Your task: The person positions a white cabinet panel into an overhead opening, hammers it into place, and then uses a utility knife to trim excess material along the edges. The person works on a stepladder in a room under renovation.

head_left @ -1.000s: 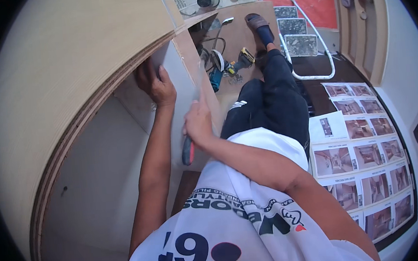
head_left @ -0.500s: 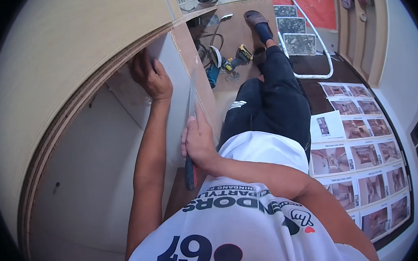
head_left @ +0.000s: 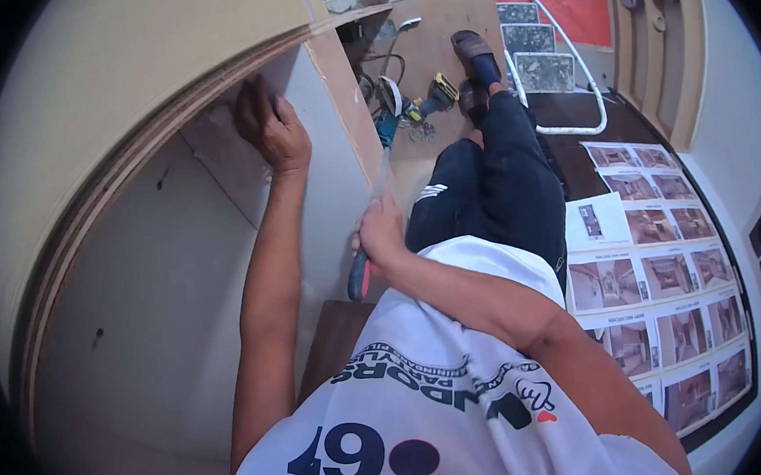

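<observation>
My right hand (head_left: 382, 230) is closed round a long, narrow-bladed hand tool with a black-and-red handle (head_left: 359, 277). The pale blade (head_left: 386, 171) points forward, beside the front edge of an upright cabinet panel (head_left: 346, 99). Inside the cabinet, on the other side of that panel, my left hand (head_left: 274, 128) is raised near the far inner corner. Its fingers are stretched forward with the thumb apart, and nothing shows in it. The fingertips are in shadow, so I cannot tell what they touch. A curved-looking wooden edge (head_left: 139, 122) runs along the cabinet's left.
A yellow-black cordless drill (head_left: 433, 99), a teal power tool (head_left: 387, 127), cords and loose screws lie on a board (head_left: 462, 15) beyond my legs. A step ladder (head_left: 545, 71) stands at the far right. Printed picture sheets (head_left: 661, 280) cover the dark surface to my right.
My right hand has moved slightly right and forward, carrying the blade off the panel's edge. My left hand has stayed almost in place, while my feet and the view have shifted slightly.
</observation>
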The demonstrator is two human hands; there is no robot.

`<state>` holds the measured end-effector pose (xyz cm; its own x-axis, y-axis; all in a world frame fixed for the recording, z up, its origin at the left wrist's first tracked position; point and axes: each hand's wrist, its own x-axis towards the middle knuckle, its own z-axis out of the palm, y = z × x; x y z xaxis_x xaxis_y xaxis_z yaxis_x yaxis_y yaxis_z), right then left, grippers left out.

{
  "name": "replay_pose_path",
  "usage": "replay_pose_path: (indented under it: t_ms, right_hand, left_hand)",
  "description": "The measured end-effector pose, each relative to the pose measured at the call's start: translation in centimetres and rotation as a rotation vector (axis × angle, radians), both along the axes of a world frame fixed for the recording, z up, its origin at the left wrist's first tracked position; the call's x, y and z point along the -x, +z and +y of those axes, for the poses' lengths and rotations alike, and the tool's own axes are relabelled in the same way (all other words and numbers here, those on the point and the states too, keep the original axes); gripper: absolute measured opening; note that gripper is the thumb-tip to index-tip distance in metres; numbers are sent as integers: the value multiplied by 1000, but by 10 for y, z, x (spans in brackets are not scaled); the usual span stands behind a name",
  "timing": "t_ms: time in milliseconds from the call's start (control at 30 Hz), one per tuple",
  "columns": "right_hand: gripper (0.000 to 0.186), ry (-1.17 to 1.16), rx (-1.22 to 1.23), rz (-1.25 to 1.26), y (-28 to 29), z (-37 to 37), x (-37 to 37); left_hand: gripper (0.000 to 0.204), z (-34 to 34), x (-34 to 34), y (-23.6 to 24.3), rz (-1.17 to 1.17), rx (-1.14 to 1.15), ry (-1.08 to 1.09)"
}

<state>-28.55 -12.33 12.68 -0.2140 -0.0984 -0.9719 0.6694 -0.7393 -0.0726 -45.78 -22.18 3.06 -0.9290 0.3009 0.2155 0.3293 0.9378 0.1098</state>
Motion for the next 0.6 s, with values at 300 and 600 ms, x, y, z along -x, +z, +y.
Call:
replay_pose_path:
  t_ms: [300, 600]
  right_hand:
    - [48, 48, 4, 6, -2, -1, -2]
    - [52, 143, -43, 7, 23, 6, -2]
  left_hand:
    - [37, 1, 8, -3, 17, -33, 8]
    - [36, 7, 8, 0, 22, -56, 0]
